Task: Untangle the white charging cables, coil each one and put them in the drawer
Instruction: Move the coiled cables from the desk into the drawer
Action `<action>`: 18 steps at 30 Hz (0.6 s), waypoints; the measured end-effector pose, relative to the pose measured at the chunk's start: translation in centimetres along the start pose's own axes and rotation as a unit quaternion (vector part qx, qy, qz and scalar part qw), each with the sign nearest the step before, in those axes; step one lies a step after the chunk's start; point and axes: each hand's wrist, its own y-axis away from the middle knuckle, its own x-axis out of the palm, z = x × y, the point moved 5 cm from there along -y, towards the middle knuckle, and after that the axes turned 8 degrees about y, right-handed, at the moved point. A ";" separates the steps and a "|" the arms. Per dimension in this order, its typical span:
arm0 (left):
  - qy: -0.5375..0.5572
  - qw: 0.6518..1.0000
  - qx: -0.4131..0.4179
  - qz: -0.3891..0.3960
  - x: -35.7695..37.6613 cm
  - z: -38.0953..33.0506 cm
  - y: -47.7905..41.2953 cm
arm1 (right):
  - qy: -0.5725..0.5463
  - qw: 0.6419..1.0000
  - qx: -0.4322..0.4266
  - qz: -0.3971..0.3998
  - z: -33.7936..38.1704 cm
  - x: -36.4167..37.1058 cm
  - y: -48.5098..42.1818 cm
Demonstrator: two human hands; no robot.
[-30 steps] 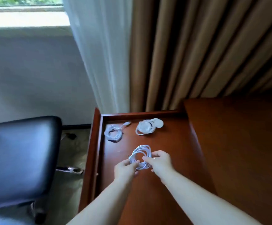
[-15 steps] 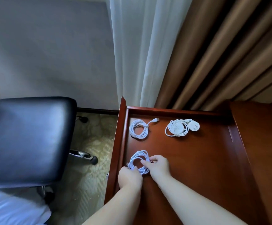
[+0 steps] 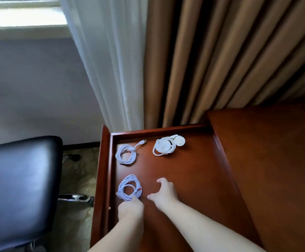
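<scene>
1. Drawer [image 3: 105, 160]: red-brown wood, open, flat floor facing up at me
2. Far left: white coiled cable [image 3: 126, 154], its plug end pointing away to the right
3. Far right: second coil [image 3: 163, 149], with a round white piece
4. Near left: third coil [image 3: 129, 188], near the left wall

Bare left hand [image 3: 130, 208], bare right hand [image 3: 166, 195] — smooth, rounded forearms [image 3: 202, 227], bare as far as seen

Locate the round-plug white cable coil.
Head view: the white round-plug cable coil lies at the back of the wooden drawer, right of the plain white cable coil.
</scene>
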 end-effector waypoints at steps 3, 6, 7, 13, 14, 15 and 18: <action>-0.038 0.995 0.085 -0.018 2.1 -3.0 6.2 | -0.040 0.998 -0.004 -0.040 -2.3 -3.9 2.3; -0.087 0.972 0.213 0.050 7.7 -5.1 12.5 | -0.060 0.993 -0.018 -0.105 -6.0 -9.5 4.8; -0.097 0.961 0.245 0.088 9.9 -5.3 14.9 | -0.069 0.989 -0.013 -0.129 -7.8 -11.8 5.7; -0.177 0.872 0.347 0.296 24.0 -1.8 29.4 | -0.129 0.954 0.078 -0.259 -23.5 -23.8 11.3; -0.190 0.856 0.345 0.335 26.1 -0.4 31.8 | -0.133 0.947 0.095 -0.275 -26.2 -25.1 12.4; -0.201 0.841 0.340 0.370 28.2 1.1 33.9 | -0.136 0.941 0.112 -0.290 -28.9 -26.0 13.5; -0.238 0.802 0.326 0.441 33.4 5.8 38.9 | -0.152 0.913 0.166 -0.339 -36.7 -28.2 16.6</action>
